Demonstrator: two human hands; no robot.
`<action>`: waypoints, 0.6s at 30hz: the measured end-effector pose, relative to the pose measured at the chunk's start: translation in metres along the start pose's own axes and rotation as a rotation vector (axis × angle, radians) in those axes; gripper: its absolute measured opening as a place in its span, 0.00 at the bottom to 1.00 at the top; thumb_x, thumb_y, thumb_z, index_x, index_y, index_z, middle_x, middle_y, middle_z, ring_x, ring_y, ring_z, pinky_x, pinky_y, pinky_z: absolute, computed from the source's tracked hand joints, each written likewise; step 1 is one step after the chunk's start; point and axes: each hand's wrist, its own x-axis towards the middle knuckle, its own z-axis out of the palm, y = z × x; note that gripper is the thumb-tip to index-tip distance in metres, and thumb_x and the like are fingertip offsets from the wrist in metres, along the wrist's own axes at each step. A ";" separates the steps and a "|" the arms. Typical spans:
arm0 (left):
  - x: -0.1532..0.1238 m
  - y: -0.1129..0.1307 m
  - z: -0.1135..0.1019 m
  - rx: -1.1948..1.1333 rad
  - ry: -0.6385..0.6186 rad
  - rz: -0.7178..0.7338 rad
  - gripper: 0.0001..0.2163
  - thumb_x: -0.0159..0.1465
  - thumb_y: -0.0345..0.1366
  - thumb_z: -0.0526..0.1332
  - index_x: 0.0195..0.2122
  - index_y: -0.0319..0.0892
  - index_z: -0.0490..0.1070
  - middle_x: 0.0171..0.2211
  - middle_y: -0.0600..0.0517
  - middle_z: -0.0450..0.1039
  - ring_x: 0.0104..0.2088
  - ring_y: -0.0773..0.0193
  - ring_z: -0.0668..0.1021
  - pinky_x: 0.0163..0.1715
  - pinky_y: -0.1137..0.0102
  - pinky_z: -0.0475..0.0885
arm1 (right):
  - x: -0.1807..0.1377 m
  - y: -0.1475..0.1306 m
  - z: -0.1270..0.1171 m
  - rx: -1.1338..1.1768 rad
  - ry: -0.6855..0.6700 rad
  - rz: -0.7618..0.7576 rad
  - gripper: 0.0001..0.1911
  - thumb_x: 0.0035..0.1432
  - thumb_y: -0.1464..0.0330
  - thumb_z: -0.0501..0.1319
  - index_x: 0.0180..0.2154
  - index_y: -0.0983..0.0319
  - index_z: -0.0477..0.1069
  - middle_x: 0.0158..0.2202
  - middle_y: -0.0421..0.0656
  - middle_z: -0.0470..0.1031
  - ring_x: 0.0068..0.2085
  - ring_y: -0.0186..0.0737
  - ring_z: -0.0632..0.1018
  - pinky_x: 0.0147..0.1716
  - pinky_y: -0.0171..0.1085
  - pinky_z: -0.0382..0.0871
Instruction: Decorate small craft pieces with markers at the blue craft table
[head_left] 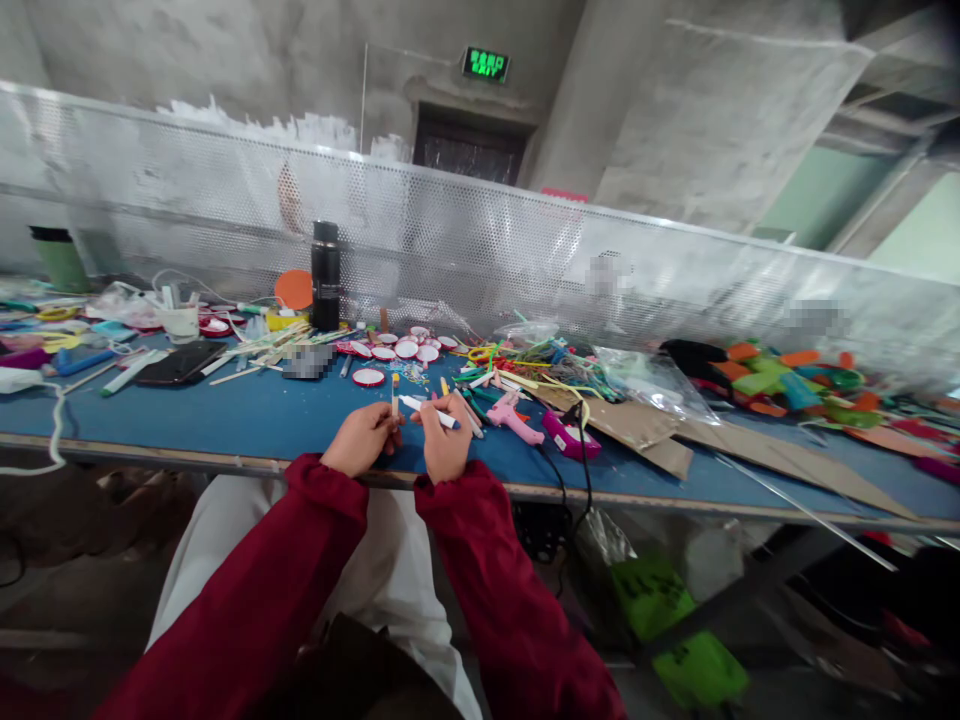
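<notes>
Left hand (364,438): its fingers pinch a thin pale wooden-looking stick (395,402), held upright.
Right hand (448,437): its fingers close around a slim white-and-blue marker (411,403), white end just beside the stick.
Stick colour: top is already yellow-orange, lower part pale; what is left, I cannot tell.
Beyond fingers: round white discs with red rims (406,349).

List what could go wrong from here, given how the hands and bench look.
The white-and-blue pen in the right hand points toward the left hand and its yellow-topped stick; a slip could mark that hand. A black cord hangs over the table edge and might snag a sleeve.
</notes>
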 end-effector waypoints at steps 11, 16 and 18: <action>-0.001 0.002 0.000 -0.011 0.003 -0.014 0.08 0.60 0.39 0.52 0.32 0.41 0.67 0.24 0.53 0.73 0.20 0.68 0.72 0.23 0.73 0.65 | 0.000 0.003 0.001 0.021 -0.018 0.026 0.09 0.56 0.64 0.58 0.26 0.60 0.65 0.22 0.36 0.73 0.27 0.35 0.74 0.32 0.35 0.67; -0.001 0.002 0.000 -0.001 -0.004 -0.003 0.07 0.61 0.37 0.52 0.32 0.41 0.66 0.24 0.53 0.73 0.20 0.68 0.72 0.23 0.73 0.64 | 0.000 0.001 0.001 0.003 -0.021 0.018 0.09 0.55 0.65 0.58 0.24 0.60 0.65 0.22 0.36 0.73 0.27 0.34 0.73 0.32 0.35 0.67; -0.001 0.002 0.000 -0.008 -0.008 -0.004 0.07 0.61 0.37 0.51 0.33 0.41 0.66 0.25 0.53 0.73 0.20 0.68 0.72 0.23 0.73 0.65 | 0.000 0.001 0.001 -0.027 0.024 -0.006 0.10 0.55 0.65 0.57 0.23 0.60 0.66 0.22 0.36 0.72 0.28 0.34 0.73 0.34 0.35 0.67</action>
